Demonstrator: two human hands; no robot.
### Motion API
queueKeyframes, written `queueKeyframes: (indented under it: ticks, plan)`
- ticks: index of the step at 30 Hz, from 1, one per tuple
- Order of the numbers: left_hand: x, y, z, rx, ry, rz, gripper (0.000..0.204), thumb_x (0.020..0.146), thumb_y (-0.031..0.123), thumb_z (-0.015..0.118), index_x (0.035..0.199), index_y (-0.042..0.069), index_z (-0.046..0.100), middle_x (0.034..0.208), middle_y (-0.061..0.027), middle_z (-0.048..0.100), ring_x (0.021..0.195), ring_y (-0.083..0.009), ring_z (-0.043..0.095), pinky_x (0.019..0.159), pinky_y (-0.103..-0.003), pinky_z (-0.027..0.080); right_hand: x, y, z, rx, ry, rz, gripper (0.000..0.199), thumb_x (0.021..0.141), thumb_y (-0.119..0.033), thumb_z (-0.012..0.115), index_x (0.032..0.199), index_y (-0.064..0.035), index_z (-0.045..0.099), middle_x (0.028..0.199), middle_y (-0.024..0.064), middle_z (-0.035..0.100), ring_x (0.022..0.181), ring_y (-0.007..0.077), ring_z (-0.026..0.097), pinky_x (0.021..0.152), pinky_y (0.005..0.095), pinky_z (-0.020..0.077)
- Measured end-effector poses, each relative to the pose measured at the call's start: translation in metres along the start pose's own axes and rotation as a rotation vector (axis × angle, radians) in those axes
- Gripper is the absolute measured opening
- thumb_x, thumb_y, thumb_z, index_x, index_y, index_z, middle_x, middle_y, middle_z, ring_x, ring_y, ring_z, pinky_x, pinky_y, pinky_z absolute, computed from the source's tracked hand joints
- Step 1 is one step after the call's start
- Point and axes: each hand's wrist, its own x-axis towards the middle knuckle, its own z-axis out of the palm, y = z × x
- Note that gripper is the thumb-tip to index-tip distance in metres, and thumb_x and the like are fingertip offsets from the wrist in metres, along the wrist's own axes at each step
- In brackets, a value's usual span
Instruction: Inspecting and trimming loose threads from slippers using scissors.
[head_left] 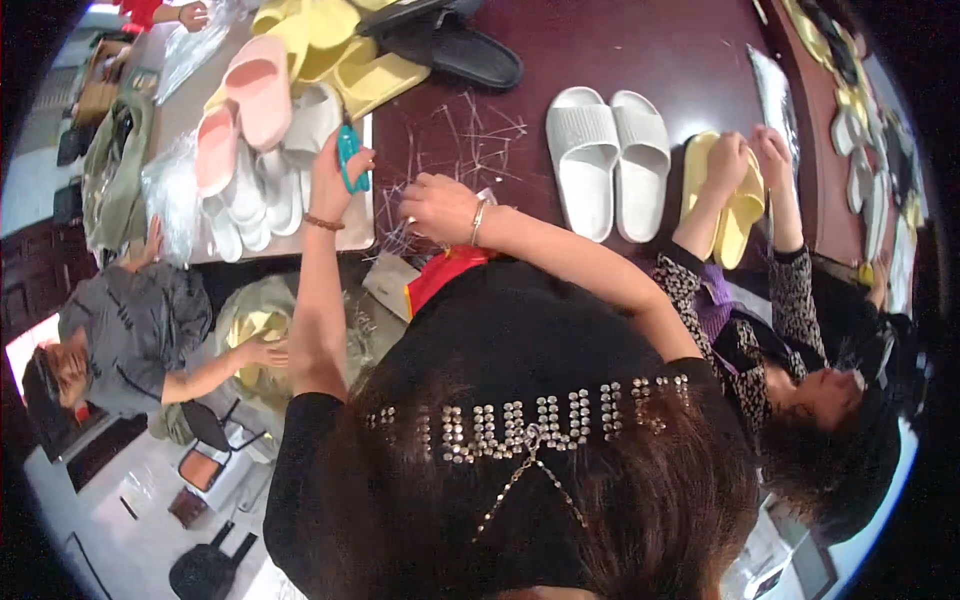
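My left hand (337, 188) is closed around teal scissors (350, 158), held upright beside a white slide slipper (315, 118) at the edge of a slipper heap. To its right, my right hand (438, 208) is low over the dark red table with its fingers curled in. Thin clear plastic strands (465, 140) lie scattered just beyond it. Whatever its fingers may pinch is hidden. A pair of white slide slippers (610, 165) lies side by side farther right, apart from both hands.
Pink slippers (258, 95), yellow slippers (330, 50) and a black slipper (450, 52) are heaped at the far left. On the right, a co-worker's hands (735, 160) hold yellow slippers (740, 215). Another person (130, 320) sits left, by a clear bag (255, 335).
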Motion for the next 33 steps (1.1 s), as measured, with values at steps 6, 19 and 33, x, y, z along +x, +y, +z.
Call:
queueKeyframes:
  ticks: [6, 19, 33]
  plan:
    - [-0.009, -0.007, 0.016, 0.037, 0.000, -0.032, 0.044, 0.074, 0.015, 0.059, 0.112, -0.002, 0.044, 0.075, -0.0060, 0.058, 0.067, -0.0100, 0.057, 0.059, -0.024, 0.046, -0.022, 0.050, 0.015, -0.219, -0.020, 0.041, 0.023, 0.070, -0.020, 0.060, 0.090, -0.0089, 0.060, 0.099, 0.0070, 0.054, 0.090, 0.0260, 0.052, 0.080, 0.0319, 0.0427]
    - [-0.005, -0.018, 0.052, 0.470, -0.107, -0.040, 0.056, 0.070, 0.019, 0.060, 0.121, 0.009, 0.041, 0.087, -0.0180, 0.059, 0.081, -0.0328, 0.058, 0.069, -0.040, 0.045, -0.186, 0.089, -0.069, -0.136, 0.852, 1.146, 0.031, 0.070, -0.030, 0.064, 0.082, -0.0018, 0.059, 0.077, 0.0134, 0.058, 0.075, 0.0291, 0.057, 0.068, 0.0379, 0.0445]
    - [0.001, -0.036, 0.124, 1.076, -0.499, 0.170, 0.059, 0.071, 0.035, 0.055, 0.122, 0.011, 0.037, 0.089, -0.0161, 0.059, 0.079, -0.0338, 0.058, 0.067, -0.044, 0.047, -0.171, 0.163, -0.178, 0.210, 0.832, 1.278, 0.029, 0.074, -0.027, 0.051, 0.079, -0.0019, 0.063, 0.083, 0.0158, 0.064, 0.080, 0.0274, 0.062, 0.073, 0.0421, 0.0458]
